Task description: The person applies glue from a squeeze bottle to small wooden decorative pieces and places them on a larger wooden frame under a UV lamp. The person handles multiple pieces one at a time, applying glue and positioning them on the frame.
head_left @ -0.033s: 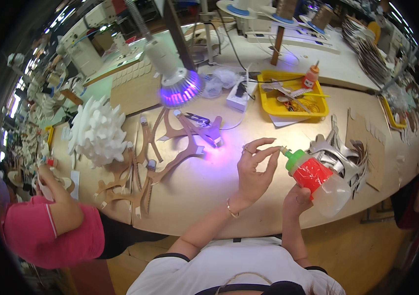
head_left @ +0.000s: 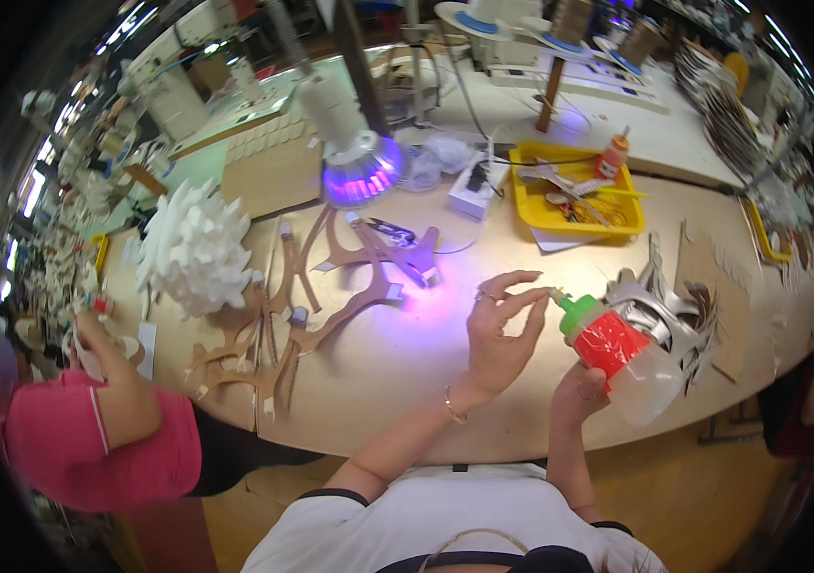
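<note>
As the head view shows, the bottle (head_left: pixel 644 382) is held aloft over the table (head_left: pixel 407 377), in front of the person and to the right of the left hand (head_left: pixel 500 346). Its long axis runs aslant, with the clear base low at the right and the green cap (head_left: pixel 576 312) high at the left, so that the nozzle (head_left: pixel 560 295) points up and leftward to the left fingertips. The right hand (head_left: pixel 579 393) is nearer the body: its fingers are wrapped about the bottle, thumb on the red band. The left thumb and forefinger are drawn to a narrow pinch at the nozzle's tip; whether they grip it or merely touch it cannot be told. The other left fingers are loosely bent. Relative to that pinch, the cap lies just beside, down and to the right, and the base lies farther along the same line. Silver straps (head_left: pixel 638 298) lie beyond the bottle; tan straps (head_left: pixel 354 306) lie well to the left.
</note>
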